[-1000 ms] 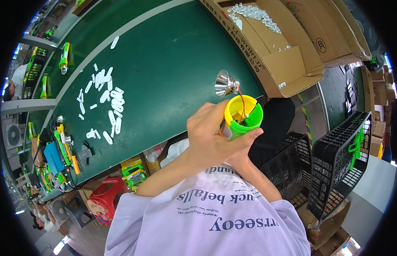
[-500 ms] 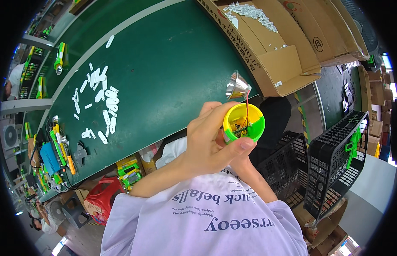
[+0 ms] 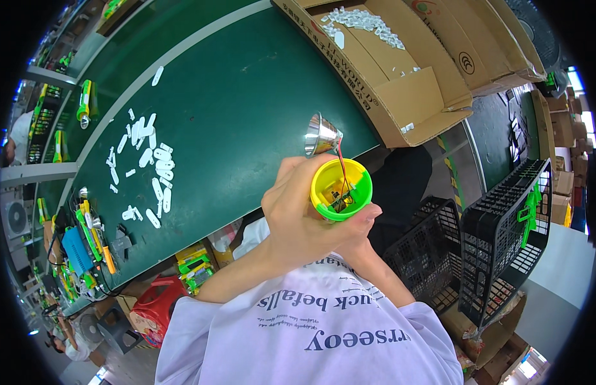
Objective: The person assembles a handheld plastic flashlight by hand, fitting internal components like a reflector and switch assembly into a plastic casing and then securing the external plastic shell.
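A: What materials did we have in hand?

B: We held a smooth yellow-and-green cylindrical plastic housing (image 3: 365,202) in front of the pale lilac cloth shirt (image 3: 368,340), by the near edge of the flat dark-green surface (image 3: 246,109). Its round mouth faced up toward us. Thin red and dark wires (image 3: 343,168) ran from inside it to a shiny silver cone-shaped reflector (image 3: 321,136), tilted just beyond the rim.

A: And our grip?

B: Our left hand (image 3: 298,204) curled around the housing, its thumb against the green side. Our right hand (image 3: 359,242) was mostly hidden behind it, so we couldn't tell whether its fingers were spread or pressed together.

A: What lay around us?

B: Slim, round-ended white plastic pieces (image 3: 164,168) lay scattered to our left; small whitish pieces (image 3: 368,22) filled one end of an open tan cardboard box (image 3: 413,96).
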Motion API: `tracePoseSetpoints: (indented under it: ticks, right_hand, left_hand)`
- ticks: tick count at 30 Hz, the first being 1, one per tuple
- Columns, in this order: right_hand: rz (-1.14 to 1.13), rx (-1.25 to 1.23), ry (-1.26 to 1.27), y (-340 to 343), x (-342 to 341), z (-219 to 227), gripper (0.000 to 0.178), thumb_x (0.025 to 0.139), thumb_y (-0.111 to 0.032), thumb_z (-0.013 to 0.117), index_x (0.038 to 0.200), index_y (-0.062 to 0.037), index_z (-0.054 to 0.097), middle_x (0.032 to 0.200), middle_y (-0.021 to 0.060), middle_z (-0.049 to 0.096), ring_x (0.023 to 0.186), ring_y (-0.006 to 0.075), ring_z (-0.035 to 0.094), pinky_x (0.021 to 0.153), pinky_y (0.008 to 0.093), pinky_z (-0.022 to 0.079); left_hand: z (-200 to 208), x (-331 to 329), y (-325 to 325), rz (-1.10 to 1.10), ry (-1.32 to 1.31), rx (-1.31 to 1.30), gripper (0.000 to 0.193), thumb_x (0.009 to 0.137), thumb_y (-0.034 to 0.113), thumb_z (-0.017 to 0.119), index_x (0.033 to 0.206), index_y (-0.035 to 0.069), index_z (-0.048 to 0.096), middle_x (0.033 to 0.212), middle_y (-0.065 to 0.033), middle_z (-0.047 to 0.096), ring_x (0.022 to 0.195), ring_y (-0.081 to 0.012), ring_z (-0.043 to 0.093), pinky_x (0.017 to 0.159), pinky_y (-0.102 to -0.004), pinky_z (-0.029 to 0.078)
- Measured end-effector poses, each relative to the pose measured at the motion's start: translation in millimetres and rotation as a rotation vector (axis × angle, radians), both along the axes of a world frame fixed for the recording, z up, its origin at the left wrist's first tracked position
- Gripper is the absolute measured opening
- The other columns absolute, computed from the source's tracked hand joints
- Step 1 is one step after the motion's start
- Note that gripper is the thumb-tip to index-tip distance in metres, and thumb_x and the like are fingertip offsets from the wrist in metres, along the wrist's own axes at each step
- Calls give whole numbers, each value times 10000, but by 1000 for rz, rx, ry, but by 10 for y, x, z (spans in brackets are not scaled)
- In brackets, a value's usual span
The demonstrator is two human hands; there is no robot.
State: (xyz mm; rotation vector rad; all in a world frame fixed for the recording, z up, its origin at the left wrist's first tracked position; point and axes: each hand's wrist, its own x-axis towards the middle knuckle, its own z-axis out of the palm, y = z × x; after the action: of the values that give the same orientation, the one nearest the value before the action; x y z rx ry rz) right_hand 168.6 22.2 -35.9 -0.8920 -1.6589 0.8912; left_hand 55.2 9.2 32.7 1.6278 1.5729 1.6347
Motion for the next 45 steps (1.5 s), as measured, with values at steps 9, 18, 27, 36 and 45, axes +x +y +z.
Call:
tracePoseSetpoints:
  ticks: [9,18,27,36,45]
  right_hand:
    - [168,-356,204,156,100,144,573,706,-132,809,1178,6,514,978,104,682,852,139,655,731,292,513]
    - [512,-936,687,178,499,308,466,702,-131,769,1073,-38,502,729,53,568,609,131,562,552,268,460]
    - [813,-972,1390,167,638,282,324,788,-199,639,971,-44,421,639,98,498,519,191,485,483,320,409]
    - [795,-823,1367,248,837,262,339,781,-246,635,966,-71,412,645,92,505,531,189,508,507,326,443]
    - [824,-800,1440,231,857,288,298,804,-168,647,994,-41,456,646,97,515,553,182,520,526,310,465]
  left_hand:
    - [40,35,175,-140,75,-72,726,745,334,830,1236,-97,515,1168,-204,647,1052,-250,661,914,-343,515]
    - [372,4,912,-583,88,-219,586,847,525,670,1060,-20,625,959,-114,683,877,-188,654,785,-307,507]
    - [80,-564,2789,-273,743,-408,151,851,110,651,927,-14,692,787,-145,686,687,-255,656,676,-353,516]
    - [-181,-634,3504,-242,925,-460,264,722,235,761,855,14,703,833,-188,698,821,-331,676,759,-397,537]
    - [-374,-120,3779,-427,1029,-238,275,723,184,794,923,25,692,865,-155,694,811,-326,657,740,-406,517]
